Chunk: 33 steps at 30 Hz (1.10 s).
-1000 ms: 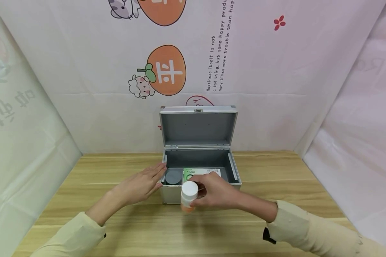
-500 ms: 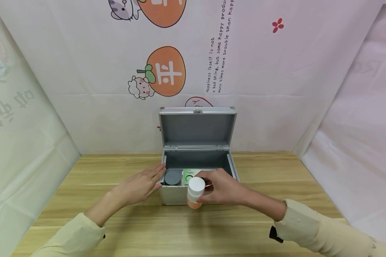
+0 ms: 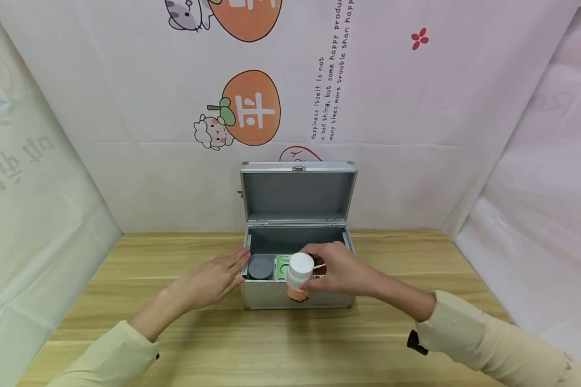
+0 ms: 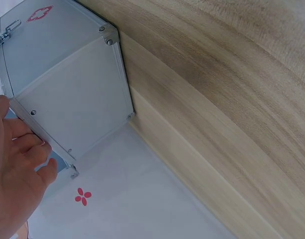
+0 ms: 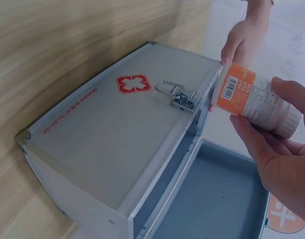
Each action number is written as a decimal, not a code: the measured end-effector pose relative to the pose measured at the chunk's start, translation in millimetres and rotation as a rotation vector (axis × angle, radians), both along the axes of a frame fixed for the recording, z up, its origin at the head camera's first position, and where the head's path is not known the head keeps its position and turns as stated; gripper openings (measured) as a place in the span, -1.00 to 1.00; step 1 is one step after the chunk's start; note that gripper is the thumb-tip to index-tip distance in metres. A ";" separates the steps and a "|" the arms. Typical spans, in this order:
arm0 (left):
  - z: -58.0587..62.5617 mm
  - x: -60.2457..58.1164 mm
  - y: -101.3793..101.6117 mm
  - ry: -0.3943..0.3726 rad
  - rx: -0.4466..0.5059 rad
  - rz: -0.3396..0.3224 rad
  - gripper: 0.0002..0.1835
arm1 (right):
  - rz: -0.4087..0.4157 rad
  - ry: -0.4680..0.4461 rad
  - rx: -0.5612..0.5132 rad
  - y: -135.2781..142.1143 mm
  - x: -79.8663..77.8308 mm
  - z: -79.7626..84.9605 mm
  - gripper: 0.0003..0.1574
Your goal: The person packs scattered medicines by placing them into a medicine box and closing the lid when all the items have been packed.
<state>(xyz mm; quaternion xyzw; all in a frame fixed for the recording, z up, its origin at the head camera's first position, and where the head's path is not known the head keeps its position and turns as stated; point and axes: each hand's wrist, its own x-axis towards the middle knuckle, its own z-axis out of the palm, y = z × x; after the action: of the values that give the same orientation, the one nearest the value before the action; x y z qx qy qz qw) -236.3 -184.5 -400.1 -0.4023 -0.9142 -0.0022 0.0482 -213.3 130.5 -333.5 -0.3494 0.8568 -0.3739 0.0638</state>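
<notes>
A silver metal first-aid case point(image 3: 271, 294) stands on the table with its grey-lined lid point(image 3: 298, 196) raised. My right hand point(image 3: 346, 270) grips a white pill bottle point(image 3: 300, 269) with an orange label, held over the case's front rim; the right wrist view shows thumb and fingers round the bottle point(image 5: 256, 97). My left hand point(image 3: 216, 275) rests its fingers on the case's left rim, also seen from the left hand point(image 4: 23, 164) in the left wrist view. Inside the case lie a dark round-topped container point(image 3: 261, 267) at the left and a green-and-white box point(image 3: 281, 265), partly hidden behind the bottle.
The wooden table point(image 3: 174, 344) extends around the case. Behind it hangs a white printed cloth point(image 3: 392, 177), with more cloth at both sides. A metal latch point(image 5: 179, 97) juts from the case's front, near a red cross mark point(image 5: 133, 83).
My right hand has carried the pill bottle to the right and up, from in front of the case to over its front rim. The left hand has stayed on the left rim.
</notes>
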 end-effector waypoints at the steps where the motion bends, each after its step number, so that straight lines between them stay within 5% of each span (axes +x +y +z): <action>1: -0.2 0.0 -0.1 0.003 0.000 -0.001 -0.37 | 0.000 0.004 0.002 0.7 -1.5 0.5 -0.49; 33: -0.7 -1.7 -0.3 0.008 0.004 -0.005 -0.39 | -0.028 0.073 0.161 -7.6 -62.1 31.0 -0.46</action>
<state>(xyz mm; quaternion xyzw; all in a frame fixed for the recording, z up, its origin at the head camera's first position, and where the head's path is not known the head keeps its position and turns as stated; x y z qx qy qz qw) -237.9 -184.8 -400.8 -0.4046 -0.9129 -0.0026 0.0529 -275.4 122.9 -302.5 -0.3446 0.8906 -0.2917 0.0550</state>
